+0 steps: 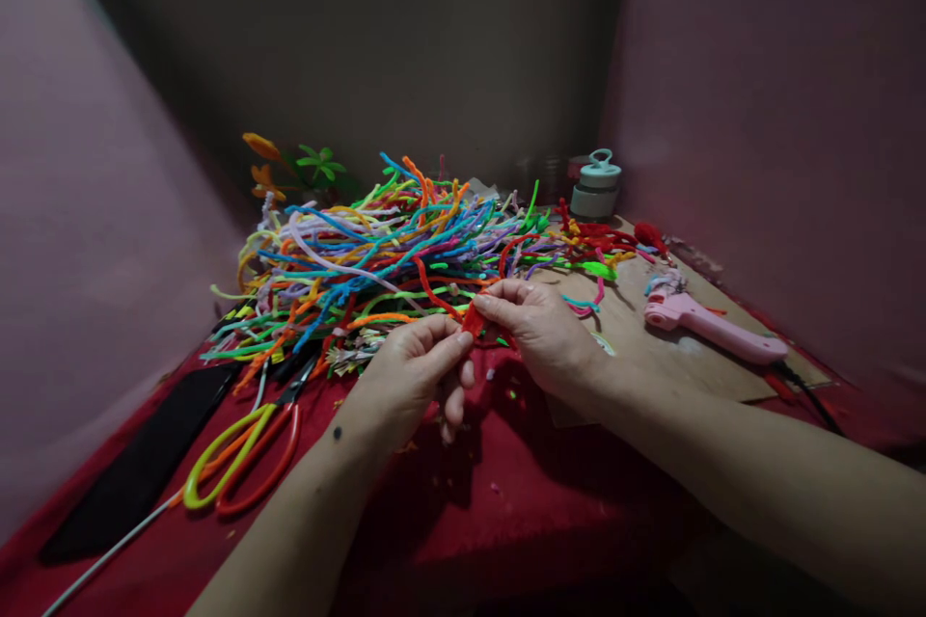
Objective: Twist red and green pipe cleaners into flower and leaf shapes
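Observation:
Between my hands is a red pipe cleaner (474, 319), bent into a small flat piece, with a loose length rising to the left. My left hand (420, 366) pinches its lower end between thumb and forefinger, the other fingers curled below. From the right, my right hand (531, 323) pinches the upper end with thumb and fingertips. Right behind them lies a large tangled heap of pipe cleaners (383, 251) in many colours. How the red piece is folded under my fingertips is hidden.
Scissors (242, 472) with yellow and red handles lie at left beside a black strip (145, 453). At right, a pink corded tool (713, 328) rests on a brown board (694, 371). A mint-lidded container (597, 188) stands at the back. Red cloth (550, 521) covers the table.

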